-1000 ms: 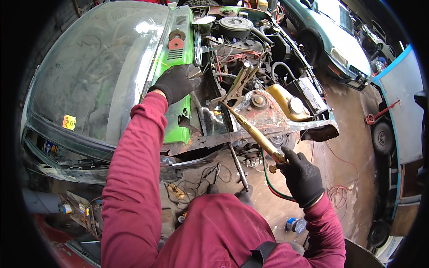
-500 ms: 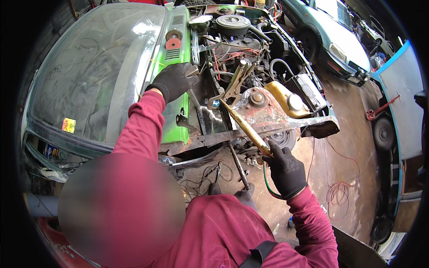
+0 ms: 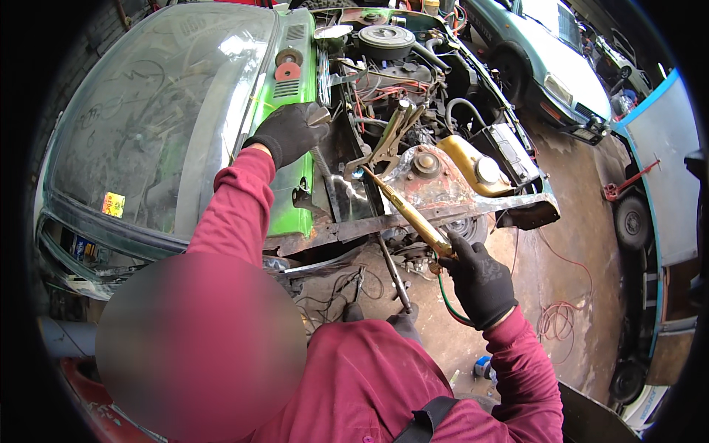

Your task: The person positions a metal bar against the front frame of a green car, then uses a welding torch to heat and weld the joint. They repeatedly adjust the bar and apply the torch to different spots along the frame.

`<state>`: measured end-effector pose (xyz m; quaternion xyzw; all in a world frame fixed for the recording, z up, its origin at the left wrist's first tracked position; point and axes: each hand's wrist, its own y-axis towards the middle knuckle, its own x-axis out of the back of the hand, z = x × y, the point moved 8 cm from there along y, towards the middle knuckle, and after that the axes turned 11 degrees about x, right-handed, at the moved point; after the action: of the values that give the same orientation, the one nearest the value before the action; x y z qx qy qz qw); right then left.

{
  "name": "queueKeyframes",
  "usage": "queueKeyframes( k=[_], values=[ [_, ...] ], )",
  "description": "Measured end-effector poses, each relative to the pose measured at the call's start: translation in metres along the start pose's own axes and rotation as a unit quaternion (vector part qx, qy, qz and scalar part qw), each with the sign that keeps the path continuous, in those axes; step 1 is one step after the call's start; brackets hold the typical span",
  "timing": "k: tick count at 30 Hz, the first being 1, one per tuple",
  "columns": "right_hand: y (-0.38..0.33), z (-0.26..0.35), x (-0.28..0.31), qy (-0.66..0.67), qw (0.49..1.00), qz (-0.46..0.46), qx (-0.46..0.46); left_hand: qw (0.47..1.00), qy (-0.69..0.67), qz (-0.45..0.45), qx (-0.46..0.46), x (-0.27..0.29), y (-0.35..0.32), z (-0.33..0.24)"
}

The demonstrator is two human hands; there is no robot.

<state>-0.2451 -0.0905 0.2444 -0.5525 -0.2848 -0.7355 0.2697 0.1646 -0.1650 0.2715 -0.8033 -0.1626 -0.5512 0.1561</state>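
Observation:
My black-gloved left hand (image 3: 288, 133) is closed round a metal tool (image 3: 319, 117) beside the green cowl; a coiled, spring-like length shows below the fist, resembling a chipping hammer. In my gloved right hand (image 3: 480, 280) is a brass gas torch (image 3: 413, 220), held by its rear end where green and red hoses leave it. The torch slants up and left, its tip near the jaws of locking clamp pliers (image 3: 388, 148). Those pliers sit at the edge of the rusty inner wing panel (image 3: 436, 192). A small bright spot shows near the torch tip.
The engine with a round air filter (image 3: 385, 40) lies beyond. A yellowish tank (image 3: 473, 166) and a battery (image 3: 509, 151) stand at right. Grinding discs (image 3: 287, 71) rest on the green cowl (image 3: 284, 199). Hoses (image 3: 557, 321) coil on the floor; another car (image 3: 561, 66) is parked behind.
My right hand has shifted slightly right and down at the torch's rear; the torch tip stays near the clamp pliers. My left hand has barely moved.

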Motion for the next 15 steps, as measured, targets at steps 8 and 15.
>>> queueKeyframes(
  k=[8, 15],
  values=[
    [0.007, -0.006, -0.018, 0.021, 0.999, -0.034, 0.004, 1.000, -0.022, -0.011, -0.018, -0.001, 0.001, 0.001],
    [-0.001, -0.005, -0.005, 0.021, 1.000, -0.022, 0.004, 1.000, -0.019, -0.011, 0.000, 0.002, -0.001, -0.002]
  ],
)
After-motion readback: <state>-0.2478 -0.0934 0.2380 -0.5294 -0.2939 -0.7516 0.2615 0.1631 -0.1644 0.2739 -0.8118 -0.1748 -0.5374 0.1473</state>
